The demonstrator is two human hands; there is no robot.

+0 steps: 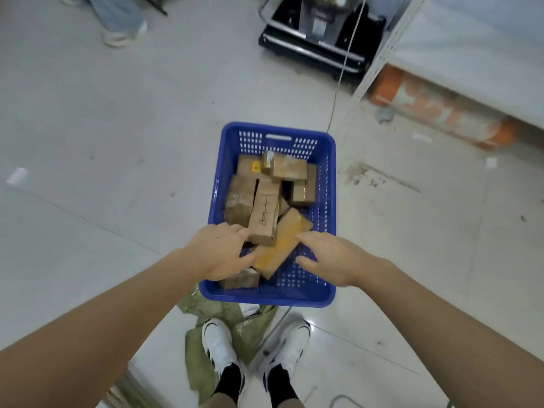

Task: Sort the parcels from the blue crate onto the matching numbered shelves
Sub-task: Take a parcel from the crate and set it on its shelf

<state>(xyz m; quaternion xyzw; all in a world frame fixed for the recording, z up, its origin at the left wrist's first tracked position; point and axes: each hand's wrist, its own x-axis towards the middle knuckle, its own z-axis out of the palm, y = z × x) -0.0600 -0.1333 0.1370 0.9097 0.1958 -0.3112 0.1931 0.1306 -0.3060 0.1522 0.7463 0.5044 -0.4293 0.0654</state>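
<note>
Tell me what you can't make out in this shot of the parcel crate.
Head view only:
- Handwritten number on the long cardboard box: too blurred to read.
- Left hand fingertips: hidden behind that box.
- Taped parcel: half covered by the left hand.
- Shelf numbers: cut off by the frame edge.

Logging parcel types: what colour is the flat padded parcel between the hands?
Yellow-orange flat parcel, clearest in head view.

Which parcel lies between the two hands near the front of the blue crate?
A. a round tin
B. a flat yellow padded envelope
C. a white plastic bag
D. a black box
B: a flat yellow padded envelope lies tilted in the blue crate, between the left hand and the right hand.
</note>
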